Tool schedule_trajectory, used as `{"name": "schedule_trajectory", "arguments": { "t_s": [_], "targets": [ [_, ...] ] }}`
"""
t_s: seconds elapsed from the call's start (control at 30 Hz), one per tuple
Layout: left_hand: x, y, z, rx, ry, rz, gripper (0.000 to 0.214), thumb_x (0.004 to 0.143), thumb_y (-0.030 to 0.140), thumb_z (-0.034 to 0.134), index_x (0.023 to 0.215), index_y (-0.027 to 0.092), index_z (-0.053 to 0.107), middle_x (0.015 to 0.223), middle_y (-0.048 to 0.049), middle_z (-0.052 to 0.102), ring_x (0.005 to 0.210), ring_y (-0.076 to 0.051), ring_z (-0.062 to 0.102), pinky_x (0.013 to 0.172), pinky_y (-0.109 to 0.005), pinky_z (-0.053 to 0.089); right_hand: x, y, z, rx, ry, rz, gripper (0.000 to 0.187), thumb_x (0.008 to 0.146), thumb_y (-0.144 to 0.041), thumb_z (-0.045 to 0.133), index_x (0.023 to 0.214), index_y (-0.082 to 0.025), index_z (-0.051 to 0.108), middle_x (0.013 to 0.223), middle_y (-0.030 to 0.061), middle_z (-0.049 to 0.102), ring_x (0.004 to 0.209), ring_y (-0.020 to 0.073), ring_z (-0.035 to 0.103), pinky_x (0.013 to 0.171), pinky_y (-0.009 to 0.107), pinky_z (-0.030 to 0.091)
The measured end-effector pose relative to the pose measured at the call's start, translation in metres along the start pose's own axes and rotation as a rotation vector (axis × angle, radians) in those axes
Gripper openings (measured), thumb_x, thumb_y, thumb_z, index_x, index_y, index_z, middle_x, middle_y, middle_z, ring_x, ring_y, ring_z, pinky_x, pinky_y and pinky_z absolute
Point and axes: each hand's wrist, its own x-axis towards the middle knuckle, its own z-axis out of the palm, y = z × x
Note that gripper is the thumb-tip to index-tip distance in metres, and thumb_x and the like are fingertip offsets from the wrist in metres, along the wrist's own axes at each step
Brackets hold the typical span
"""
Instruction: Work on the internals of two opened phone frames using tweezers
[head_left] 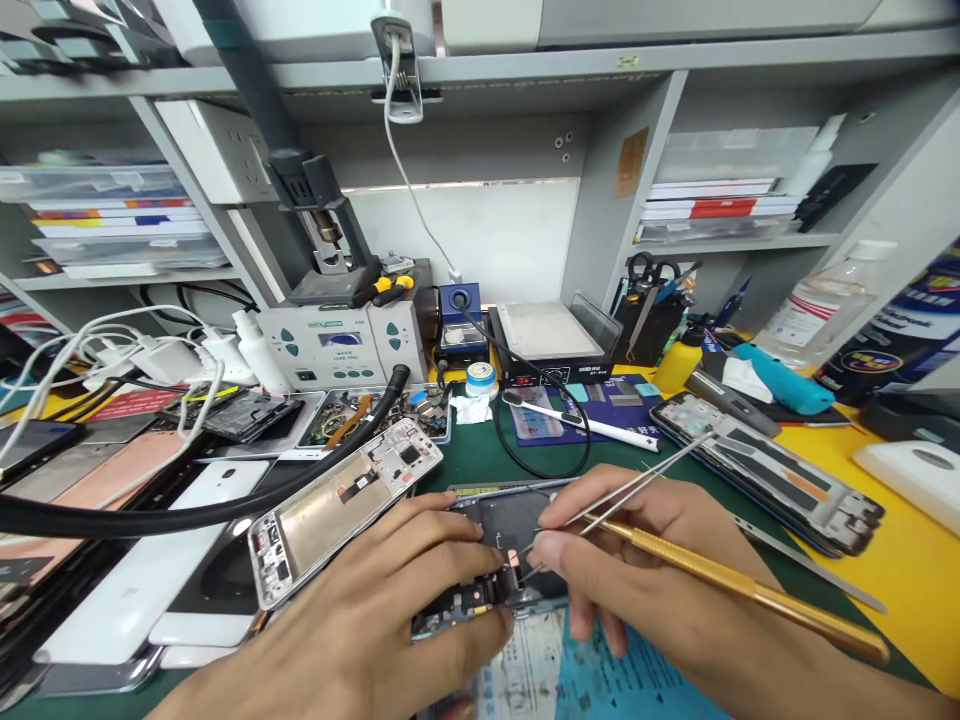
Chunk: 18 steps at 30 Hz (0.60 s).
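Examining from the fingers outward, we find the right hand (652, 560) pinching tweezers (660, 468) between thumb and forefinger, those fingers nearly together. The tips point down at the opened phone (510, 515); whether they touch a part we cannot tell. A gold-coloured tool (697, 566) slants through the same hand, which, we judge, saves setting it down. The left hand (397, 590) grips the phone's left part, fingers bent and partly spread, thumb on the near side, presumably against shifting. The phone lies between both hands, at the far edge of a blue-and-white sheet (600, 670). Left of it rests a silver-rimmed frame (322, 535); on the far side, a white-handled brush (600, 428); to the right, a metal strip (817, 565) on the counter (911, 600), seemingly placed within easy reach.
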Motion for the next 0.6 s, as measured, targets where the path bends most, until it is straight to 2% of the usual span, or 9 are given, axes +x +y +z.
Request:
{"name": "schedule_trajectory", "arguments": {
  "t_s": [0.1,0.2,0.3,0.37,0.5,0.6],
  "targets": [
    [0.001,0.002,-0.002,-0.033,0.002,0.006,0.032,0.098,0.017,0.059,0.126,0.025,0.074,0.132,-0.005,0.075,0.133,-0.021,0.064,0.133,-0.04,0.04,0.0,-0.004,0.001,0.015,-0.014,0.019,0.018,0.094,-0.037,0.079,0.099,-0.023,0.069,0.058,-0.0053,0.073,0.049,0.0096,0.061,0.048,0.014,0.049],
    [0.003,0.004,-0.006,-0.048,-0.022,-0.027,0.029,0.098,0.018,0.062,0.124,0.022,0.074,0.129,-0.007,0.076,0.13,-0.023,0.066,0.128,-0.042,0.046,0.0,-0.008,0.001,0.014,-0.029,0.053,0.022,0.088,-0.036,0.084,0.099,-0.023,0.07,0.056,-0.0055,0.072,0.049,0.0107,0.061,0.048,0.016,0.049],
    [0.002,0.004,-0.005,-0.026,-0.017,-0.044,0.027,0.102,0.019,0.061,0.125,0.021,0.074,0.128,-0.007,0.076,0.129,-0.022,0.066,0.125,-0.042,0.049,0.0,-0.008,0.0,-0.023,-0.045,0.059,0.019,0.093,-0.038,0.08,0.1,-0.024,0.07,0.058,-0.0054,0.072,0.052,0.0115,0.063,0.05,0.017,0.05],
    [0.001,0.002,-0.002,-0.004,0.023,0.0,0.025,0.104,0.025,0.061,0.125,0.023,0.075,0.127,-0.0072,0.077,0.125,-0.023,0.068,0.121,-0.043,0.053,0.0,-0.005,0.0,-0.035,-0.055,0.034,0.016,0.095,-0.04,0.077,0.099,-0.025,0.07,0.06,-0.0057,0.072,0.053,0.0112,0.064,0.052,0.017,0.05],
    [0.001,0.001,0.002,0.06,-0.027,-0.062,0.029,0.097,0.037,0.073,0.123,0.025,0.076,0.127,-0.011,0.075,0.124,-0.03,0.068,0.114,-0.049,0.059,0.0,0.001,0.002,-0.146,-0.055,-0.052,0.017,0.091,-0.042,0.075,0.09,-0.026,0.072,0.06,-0.0039,0.068,0.051,0.0127,0.06,0.048,0.019,0.044],
    [0.005,0.003,0.001,0.07,-0.035,-0.074,0.033,0.094,0.042,0.076,0.123,0.025,0.076,0.129,-0.0119,0.075,0.127,-0.032,0.067,0.114,-0.05,0.06,-0.001,0.002,0.004,-0.231,-0.054,-0.112,0.017,0.089,-0.042,0.073,0.085,-0.025,0.073,0.057,-0.0026,0.063,0.05,0.0146,0.056,0.047,0.022,0.039]
  ]
}}
